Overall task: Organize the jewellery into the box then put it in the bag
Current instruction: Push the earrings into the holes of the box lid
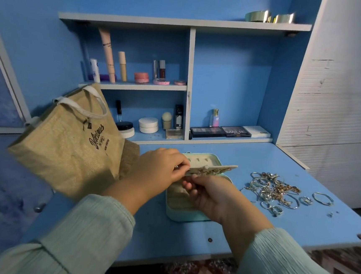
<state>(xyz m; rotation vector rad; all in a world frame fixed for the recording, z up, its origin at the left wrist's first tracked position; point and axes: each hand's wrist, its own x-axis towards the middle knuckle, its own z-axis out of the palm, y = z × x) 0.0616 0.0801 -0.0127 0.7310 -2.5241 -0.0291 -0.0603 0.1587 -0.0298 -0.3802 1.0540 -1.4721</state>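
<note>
Pale green sleeves (92, 234) at bottom of frame, both forearms reaching over a blue desk (260, 157). Left hand (161, 168) pinches the left end of a cream card (214, 168), a flat insert held roughly level above the box, with gold earrings (207, 172) pinned along its near edge. Right hand (209, 196) sits just under the card, fingers curled, fingertips at the card's left underside; pinching something small there, maybe an earring back, too small to tell. Mint jewellery box (181, 215) lies open on the desk beneath both hands, cream padded interior, lid (206, 158) back behind the card. Right of the box, apart from it, a loose pile of jewellery (273, 188): silver and gold rings, chains, hoops; one bangle (322, 198) at the far right edge of the pile. Tan jute bag (69, 146) with white handles stands tilted on the desk's left side, beside the left wrist. Shelves (185, 23) behind hold makeup bottles, jars, palettes.
</note>
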